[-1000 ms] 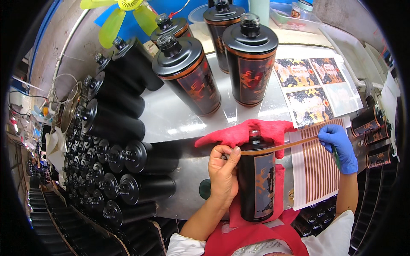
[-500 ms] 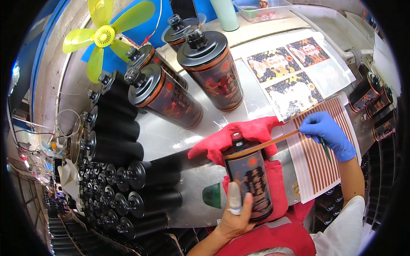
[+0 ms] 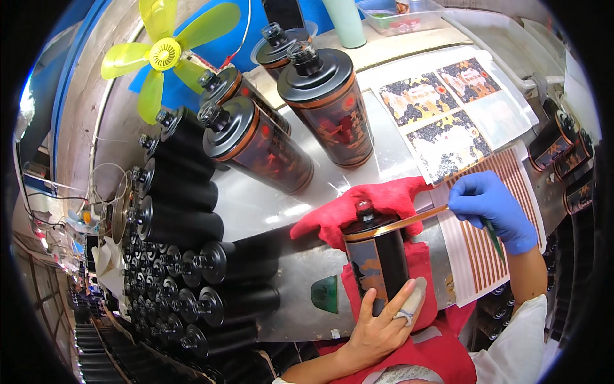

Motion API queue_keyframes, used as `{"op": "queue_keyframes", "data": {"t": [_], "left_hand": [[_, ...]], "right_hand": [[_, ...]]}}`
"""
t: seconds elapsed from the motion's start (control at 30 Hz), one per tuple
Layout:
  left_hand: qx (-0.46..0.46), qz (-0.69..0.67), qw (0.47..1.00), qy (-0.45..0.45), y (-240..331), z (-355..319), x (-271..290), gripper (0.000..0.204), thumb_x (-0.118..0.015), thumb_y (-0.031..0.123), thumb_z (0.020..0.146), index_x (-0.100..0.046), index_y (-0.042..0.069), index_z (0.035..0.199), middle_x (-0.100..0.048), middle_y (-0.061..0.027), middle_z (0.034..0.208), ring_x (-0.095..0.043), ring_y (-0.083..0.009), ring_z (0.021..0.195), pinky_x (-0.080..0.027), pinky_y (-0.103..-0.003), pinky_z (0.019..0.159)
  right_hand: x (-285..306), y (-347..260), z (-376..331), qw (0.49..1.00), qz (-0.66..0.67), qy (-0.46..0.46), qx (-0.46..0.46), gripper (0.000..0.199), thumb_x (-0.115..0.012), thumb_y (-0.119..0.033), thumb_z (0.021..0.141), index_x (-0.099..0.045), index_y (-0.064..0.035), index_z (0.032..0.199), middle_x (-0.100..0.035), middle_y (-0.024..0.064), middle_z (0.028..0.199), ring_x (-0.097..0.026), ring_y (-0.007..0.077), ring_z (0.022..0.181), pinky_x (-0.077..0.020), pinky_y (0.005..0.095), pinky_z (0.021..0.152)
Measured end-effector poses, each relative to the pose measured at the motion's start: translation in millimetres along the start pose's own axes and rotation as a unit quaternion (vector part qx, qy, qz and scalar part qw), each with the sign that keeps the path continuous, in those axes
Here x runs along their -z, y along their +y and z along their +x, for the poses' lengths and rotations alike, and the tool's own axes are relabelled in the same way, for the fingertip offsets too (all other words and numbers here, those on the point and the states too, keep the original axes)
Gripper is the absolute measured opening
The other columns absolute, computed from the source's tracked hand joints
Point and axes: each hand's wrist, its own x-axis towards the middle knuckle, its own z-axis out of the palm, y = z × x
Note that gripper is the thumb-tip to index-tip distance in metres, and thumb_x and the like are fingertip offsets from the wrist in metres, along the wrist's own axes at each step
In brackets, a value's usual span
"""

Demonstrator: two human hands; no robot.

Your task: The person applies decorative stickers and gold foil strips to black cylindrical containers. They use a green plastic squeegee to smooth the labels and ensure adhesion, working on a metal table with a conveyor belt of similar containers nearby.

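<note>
A black bottle (image 3: 394, 262) lies tilted on a red cloth (image 3: 323, 217) before me, its neck pointing away. My left hand (image 3: 377, 333) is closed round its lower part; one finger has a pale wrapping. In a blue glove, my right hand (image 3: 492, 208) pinches the end of a copper-coloured strip (image 3: 416, 219). That strip stretches taut from the bottle's shoulder, where its other end lies against the surface. A thin dark green tool (image 3: 495, 242) sticks out below the gloved fingers; its kind is not clear. Beneath that hand lies a sheet of copper strips (image 3: 483, 256).
Decorated bottles (image 3: 329, 109) stand at the back of the metal table (image 3: 291, 301). Plain black bottles (image 3: 182, 224) are stacked at left, below a yellow-green fan (image 3: 164, 54). Patterned label sheets (image 3: 448, 137) lie at back right. A green translucent piece (image 3: 325, 294) rests left of the cloth.
The bottle has turned about its length, bringing a plain black stretch and another panel into view. My left hand has shifted across its lower part to the right. My right hand still pinches the strip.
</note>
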Motion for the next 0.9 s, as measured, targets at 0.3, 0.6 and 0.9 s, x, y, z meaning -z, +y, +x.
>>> {"op": "queue_keyframes", "data": {"t": [0.3,0.6,0.9], "left_hand": [[0.021,-0.029,0.999,0.040,2,3,-4,0.031,-0.059,0.008,0.080,-0.070,0.015,0.108,-0.030,-0.0028,0.059,-0.053,-0.0142,0.121,-0.018,-0.062,0.104],[0.071,-0.124,0.974,0.174,-13,-40,-22,0.039,-0.072,0.024,0.076,-0.066,0.008,0.112,-0.063,-0.0161,0.105,-0.056,-0.0363,0.115,-0.031,-0.063,0.100],[0.129,-0.238,0.945,0.181,-17,-32,-11,0.082,-0.077,0.052,0.067,-0.050,0.004,0.127,-0.050,-0.0337,0.122,-0.044,-0.0442,0.123,-0.017,-0.062,0.106]], "right_hand": [[-3,-10,-2,0.998,-0.002,0.044,0.042,0.010,-0.067,-0.011,0.077,-0.063,-0.0021,0.074,-0.056,0.0019,0.059,-0.045,0.0026,0.042,-0.0318,0.0164,0.039],[-36,8,17,0.999,-0.032,-0.018,0.006,0.015,-0.070,-0.017,0.081,-0.066,-0.0025,0.081,-0.059,-0.0015,0.063,-0.049,0.0020,0.051,-0.0359,0.0167,0.045],[-66,6,20,0.997,-0.038,-0.063,0.021,0.018,-0.071,-0.019,0.082,-0.067,-0.0014,0.084,-0.060,-0.0017,0.066,-0.050,0.0021,0.053,-0.0400,0.0188,0.048]]}}
